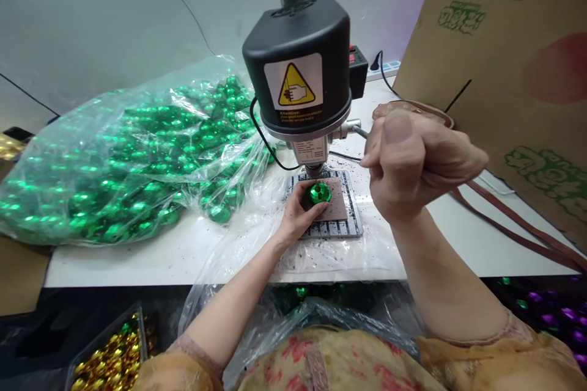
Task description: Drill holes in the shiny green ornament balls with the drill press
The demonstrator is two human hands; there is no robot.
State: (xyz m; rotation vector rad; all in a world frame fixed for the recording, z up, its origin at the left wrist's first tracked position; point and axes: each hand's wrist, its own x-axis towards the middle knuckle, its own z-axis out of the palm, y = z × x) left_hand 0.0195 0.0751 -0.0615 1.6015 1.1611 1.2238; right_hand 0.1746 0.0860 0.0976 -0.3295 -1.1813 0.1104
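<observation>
My left hand [301,212] curls its thumb and fingers around a shiny green faceted ball [320,193]. The ball rests on a brownish square board [337,201] on the slotted metal base [355,220] of a black-topped bench drill press [297,61]. Just above and behind the ball is the machine's chuck [314,168]; whether a bit touches the ball cannot be made out. On the right, my right hand [408,162] is closed in a fist around the press's lever [360,129], of which only a short metal length shows.
A large clear bag of green faceted balls [137,159] lies on the left of the white table [114,266]. At right stand a cardboard box [504,73] and a brown strap [509,229]. Below left sits a bin of gold balls [112,354]. Dark shavings dot the base.
</observation>
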